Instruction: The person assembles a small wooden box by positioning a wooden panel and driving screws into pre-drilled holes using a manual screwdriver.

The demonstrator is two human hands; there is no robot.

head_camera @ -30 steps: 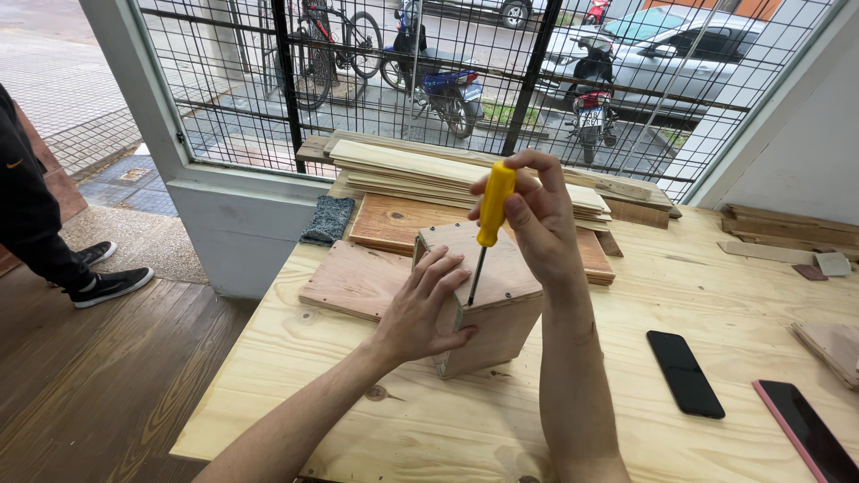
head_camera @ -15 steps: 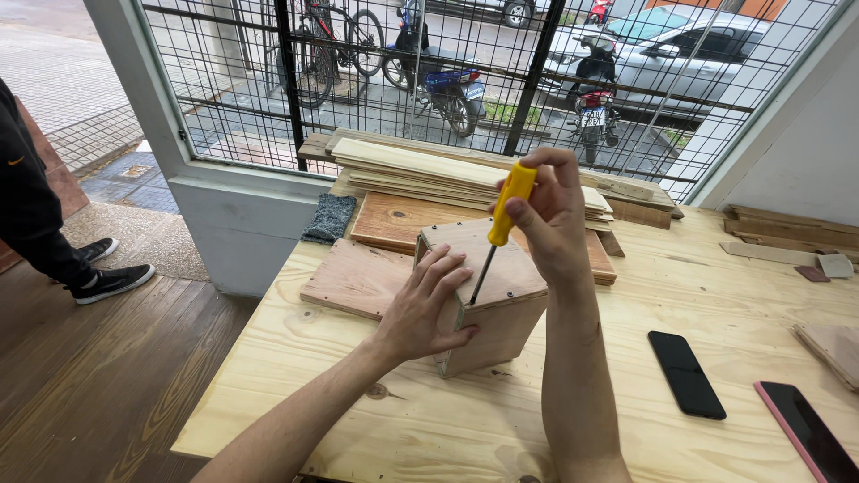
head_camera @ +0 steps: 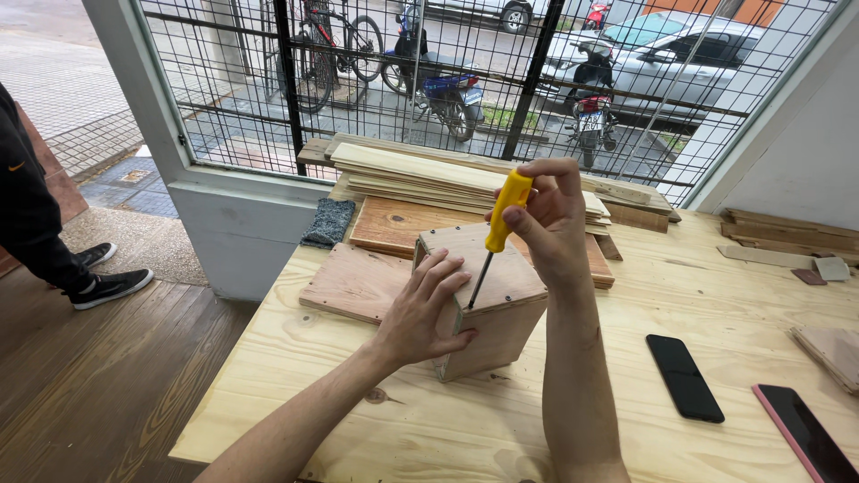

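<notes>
Screwdriver (head_camera: 497, 234), yellow-handled, upright over the small wooden box (head_camera: 488, 300) at the bench (head_camera: 286, 385) centre, shaft tip down on the box's top panel near its 9 o'clock edge. Right hand (head_camera: 546, 219) wrapped shut around the yellow handle, thumb on its near side. Left hand (head_camera: 425, 309) spread flat against the box's 9 o'clock face, fingers lapping over the top edge, clasping nothing, only bracing. Compared with half a second back: handle tipped a touch further toward 12 o'clock and the knuckles rolled round it, box and bracing hand unmoved; reads as a twist of the tool in progress, tip kept in the same spot. Beneath and beyond the box, toward 12 o'clock, plywood panels (head_camera: 358, 282) and a stack of pale planks (head_camera: 420, 174). Grey sanding block (head_camera: 327, 222) at 10 o'clock. Black phone (head_camera: 684, 377) at 3 o'clock, a second phone with pink edge (head_camera: 805, 434) at 4 o'clock. Another person's dark trouser leg and shoes (head_camera: 103, 277) on the floor, far at 9 o'clock.
</notes>
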